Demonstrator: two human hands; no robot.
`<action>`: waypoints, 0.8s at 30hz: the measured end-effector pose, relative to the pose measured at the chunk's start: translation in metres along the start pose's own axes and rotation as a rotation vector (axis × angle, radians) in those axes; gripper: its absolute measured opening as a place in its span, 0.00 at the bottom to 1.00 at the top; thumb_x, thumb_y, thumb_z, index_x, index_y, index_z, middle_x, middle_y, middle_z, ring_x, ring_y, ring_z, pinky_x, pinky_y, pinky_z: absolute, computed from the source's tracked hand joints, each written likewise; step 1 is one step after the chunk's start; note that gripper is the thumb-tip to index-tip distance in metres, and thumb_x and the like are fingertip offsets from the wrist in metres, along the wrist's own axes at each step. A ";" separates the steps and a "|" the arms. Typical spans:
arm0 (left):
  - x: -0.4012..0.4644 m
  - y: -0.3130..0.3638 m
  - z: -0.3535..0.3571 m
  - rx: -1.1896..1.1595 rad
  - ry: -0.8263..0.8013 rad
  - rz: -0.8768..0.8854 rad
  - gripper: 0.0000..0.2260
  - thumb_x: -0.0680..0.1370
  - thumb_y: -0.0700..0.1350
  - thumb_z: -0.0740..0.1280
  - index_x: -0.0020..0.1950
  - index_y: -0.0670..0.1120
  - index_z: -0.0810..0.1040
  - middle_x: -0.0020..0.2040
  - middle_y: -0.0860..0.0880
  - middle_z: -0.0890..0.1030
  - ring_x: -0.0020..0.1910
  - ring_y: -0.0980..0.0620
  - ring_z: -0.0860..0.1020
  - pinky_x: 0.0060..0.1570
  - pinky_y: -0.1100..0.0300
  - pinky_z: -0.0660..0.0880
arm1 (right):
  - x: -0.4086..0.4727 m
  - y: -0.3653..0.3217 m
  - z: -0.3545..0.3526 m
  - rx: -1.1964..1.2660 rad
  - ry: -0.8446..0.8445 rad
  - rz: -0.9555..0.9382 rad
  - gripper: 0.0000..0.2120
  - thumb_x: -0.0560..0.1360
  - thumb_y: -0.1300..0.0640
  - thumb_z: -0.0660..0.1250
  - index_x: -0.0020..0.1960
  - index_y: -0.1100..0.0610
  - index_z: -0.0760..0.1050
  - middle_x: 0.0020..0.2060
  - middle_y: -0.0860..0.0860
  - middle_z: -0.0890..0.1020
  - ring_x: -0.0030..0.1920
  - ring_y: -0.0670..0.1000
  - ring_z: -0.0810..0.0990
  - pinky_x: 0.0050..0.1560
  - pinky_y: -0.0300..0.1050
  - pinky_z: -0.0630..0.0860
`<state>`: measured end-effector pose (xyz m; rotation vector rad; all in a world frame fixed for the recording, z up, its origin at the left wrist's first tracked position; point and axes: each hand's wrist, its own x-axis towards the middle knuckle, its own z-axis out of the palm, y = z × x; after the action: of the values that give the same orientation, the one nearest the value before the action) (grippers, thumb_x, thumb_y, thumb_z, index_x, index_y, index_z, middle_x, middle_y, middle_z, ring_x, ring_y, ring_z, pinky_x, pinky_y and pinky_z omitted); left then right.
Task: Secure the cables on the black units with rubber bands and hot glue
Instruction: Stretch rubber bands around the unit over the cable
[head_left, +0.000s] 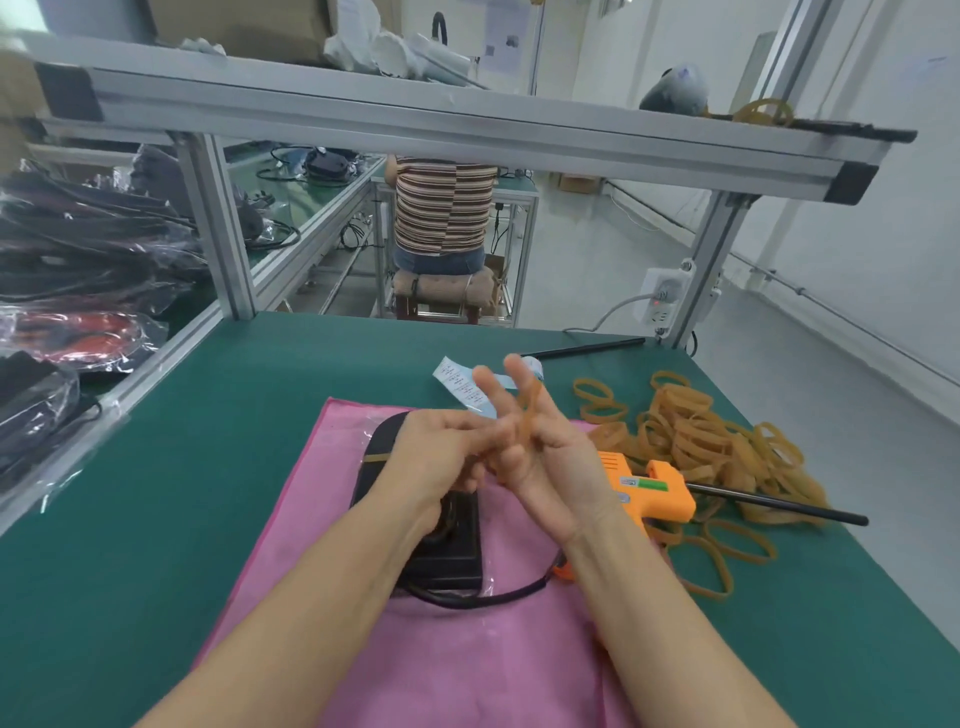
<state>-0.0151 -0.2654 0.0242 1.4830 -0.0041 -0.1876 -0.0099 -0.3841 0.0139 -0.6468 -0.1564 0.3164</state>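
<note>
**Head view: a band being spread above the black unit that is waiting for it**

Head view is showing, at far left, clear plastic bags of dark cables (78, 249) lying beyond the aluminium frame rail. Moving right, a pink cloth mat (467, 649) is covering the green bench top (156, 493), and on it a black oblong power unit (447, 540) is lying with its long axis running away from the person, near end towards the chest, far end rounded. A thin tan band already seems to be crossing its far part, and its black cable (493, 597) is looping off the near end towards the right.

Directly above the unit's far half, the left hand (436, 457) is curling its fingers in to pinch a tan rubber band (530, 415); blur is hiding exactly which fingers are gripping. The right hand (545, 462), palm turned up, is holding its fingers straight and spread, with the band hooked round them and being stretched.

So the unit is lying just below and slightly left of both hands. The left hand is the nearer one, and the band will probably need to go down and across the short axis to trap the cable.

Further right, an orange hot glue gun (654, 488) is resting on the bench just beside the right wrist, nozzle hidden. Beyond it a loose heap of tan rubber bands (727, 452) is spreading towards the edge, with a thin black rod (779, 506) lying across it.
</note>
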 end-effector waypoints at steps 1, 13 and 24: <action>-0.003 -0.001 -0.007 0.085 -0.028 0.046 0.07 0.76 0.37 0.68 0.41 0.45 0.82 0.29 0.51 0.79 0.25 0.57 0.71 0.26 0.67 0.68 | -0.003 0.001 0.001 -0.189 0.043 -0.021 0.19 0.73 0.67 0.59 0.54 0.51 0.81 0.52 0.53 0.84 0.26 0.45 0.77 0.27 0.35 0.73; -0.067 -0.035 -0.093 0.729 -0.120 0.455 0.13 0.70 0.33 0.75 0.43 0.52 0.86 0.48 0.59 0.77 0.48 0.57 0.78 0.49 0.70 0.70 | -0.091 0.043 -0.009 -1.937 -0.133 0.032 0.11 0.75 0.50 0.67 0.57 0.43 0.78 0.59 0.47 0.81 0.55 0.48 0.79 0.54 0.44 0.74; -0.072 -0.047 -0.088 0.974 0.020 0.748 0.04 0.71 0.39 0.74 0.39 0.48 0.86 0.44 0.57 0.79 0.41 0.55 0.76 0.42 0.60 0.74 | -0.081 0.032 0.003 -2.041 0.092 -0.449 0.08 0.72 0.56 0.67 0.45 0.55 0.85 0.39 0.49 0.85 0.41 0.54 0.83 0.36 0.43 0.79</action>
<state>-0.0816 -0.1725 -0.0221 2.3282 -0.7093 0.5120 -0.0949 -0.3859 -0.0067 -2.5769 -0.5273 -0.4733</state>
